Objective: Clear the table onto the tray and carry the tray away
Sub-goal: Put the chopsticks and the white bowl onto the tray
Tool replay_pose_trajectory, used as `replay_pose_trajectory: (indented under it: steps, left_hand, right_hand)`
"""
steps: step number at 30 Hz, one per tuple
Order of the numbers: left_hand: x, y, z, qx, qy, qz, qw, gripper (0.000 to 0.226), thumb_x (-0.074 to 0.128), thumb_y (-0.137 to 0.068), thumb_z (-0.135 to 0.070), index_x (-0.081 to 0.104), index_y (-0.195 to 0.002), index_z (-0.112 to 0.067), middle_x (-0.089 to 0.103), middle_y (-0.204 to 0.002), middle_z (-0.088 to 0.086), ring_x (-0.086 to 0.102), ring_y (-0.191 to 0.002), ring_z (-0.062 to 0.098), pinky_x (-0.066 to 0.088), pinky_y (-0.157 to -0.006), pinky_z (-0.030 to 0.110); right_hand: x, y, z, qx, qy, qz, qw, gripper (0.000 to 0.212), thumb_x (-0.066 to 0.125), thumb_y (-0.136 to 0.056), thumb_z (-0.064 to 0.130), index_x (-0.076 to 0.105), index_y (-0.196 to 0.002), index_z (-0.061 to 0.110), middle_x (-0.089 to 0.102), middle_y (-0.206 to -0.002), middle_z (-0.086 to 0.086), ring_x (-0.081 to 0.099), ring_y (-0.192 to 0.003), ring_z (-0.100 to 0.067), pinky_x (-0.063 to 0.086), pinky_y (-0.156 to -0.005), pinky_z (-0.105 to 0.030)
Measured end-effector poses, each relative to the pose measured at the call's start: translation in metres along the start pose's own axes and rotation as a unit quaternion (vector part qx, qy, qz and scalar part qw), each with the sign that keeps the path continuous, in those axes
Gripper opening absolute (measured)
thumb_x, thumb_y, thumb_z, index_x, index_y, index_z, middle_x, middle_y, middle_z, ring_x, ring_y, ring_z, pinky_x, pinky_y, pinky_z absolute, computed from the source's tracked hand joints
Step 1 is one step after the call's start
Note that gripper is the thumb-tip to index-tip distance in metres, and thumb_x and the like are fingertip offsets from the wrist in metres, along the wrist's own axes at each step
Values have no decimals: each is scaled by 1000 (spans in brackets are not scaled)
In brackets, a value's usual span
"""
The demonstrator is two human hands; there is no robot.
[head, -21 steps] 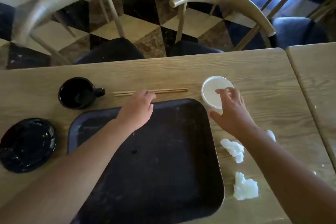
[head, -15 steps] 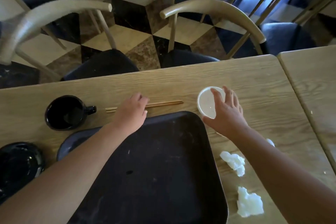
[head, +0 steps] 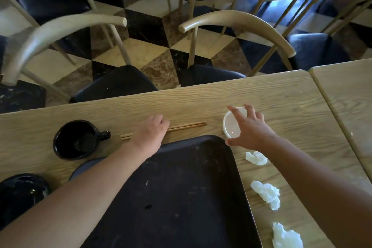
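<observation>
A dark empty tray (head: 181, 191) lies on the wooden table (head: 281, 102) in front of me. Just beyond its far edge lies a pair of wooden chopsticks (head: 187, 126); my left hand (head: 149, 134) rests over their middle, fingers curled down onto them. At the tray's far right corner my right hand (head: 249, 129) grips a small white bowl (head: 231, 125), which is tilted off the table. A black mug (head: 75, 139) stands to the left, and a black bowl (head: 22, 193) sits at the near left edge. Three crumpled white napkins (head: 265, 193) lie right of the tray.
Two curved-back wooden chairs (head: 237, 24) with dark seats are pushed in at the table's far side. A second wooden table (head: 346, 94) abuts on the right. Beyond lies a checkered floor with more chairs.
My right hand has closed around the white bowl and tipped it up. My left hand has settled onto the chopsticks. The view has tilted up, so everything sits lower in frame.
</observation>
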State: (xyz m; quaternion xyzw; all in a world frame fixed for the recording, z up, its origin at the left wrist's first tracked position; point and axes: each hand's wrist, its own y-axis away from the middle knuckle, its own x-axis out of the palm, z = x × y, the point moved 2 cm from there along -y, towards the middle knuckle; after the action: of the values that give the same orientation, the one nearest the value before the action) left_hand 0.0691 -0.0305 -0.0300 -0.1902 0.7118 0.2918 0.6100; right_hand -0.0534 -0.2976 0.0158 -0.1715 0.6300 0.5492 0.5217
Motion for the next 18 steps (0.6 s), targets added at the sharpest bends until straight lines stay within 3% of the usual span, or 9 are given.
replay_pose_trajectory:
  steps: [5, 11, 18]
  left_hand:
    - [2, -5, -4, 8, -24, 40, 999, 36, 70, -66, 5, 58, -96, -9, 57, -88, 8, 51, -73, 22, 48, -57, 32]
    - [-5, -12, -3, 11, -36, 61, 997, 27, 60, -82, -2, 53, -106, -12, 55, -99, 5, 40, -76, 16, 45, -63, 28]
    - [-10, -10, -3, 18, -39, 58, 997, 27, 59, -84, -2, 55, -109, -10, 57, -101, 7, 55, -86, 19, 55, -74, 33]
  right_hand:
    - [0, -3, 6, 23, -9, 7, 1000, 113, 84, -66, 50, 7, -149, 46, 8, -157, -7, 20, -140, -46, 44, -101, -63]
    - [2, -5, 4, 24, -24, 6, 999, 111, 85, -65, 48, 11, -147, 47, 9, -156, -5, 22, -139, -44, 44, -101, -63]
    - [0, -4, 5, 20, -32, 5, 999, 107, 86, -64, 47, 14, -144, 47, 15, -152, -6, 25, -136, -45, 46, -98, -64]
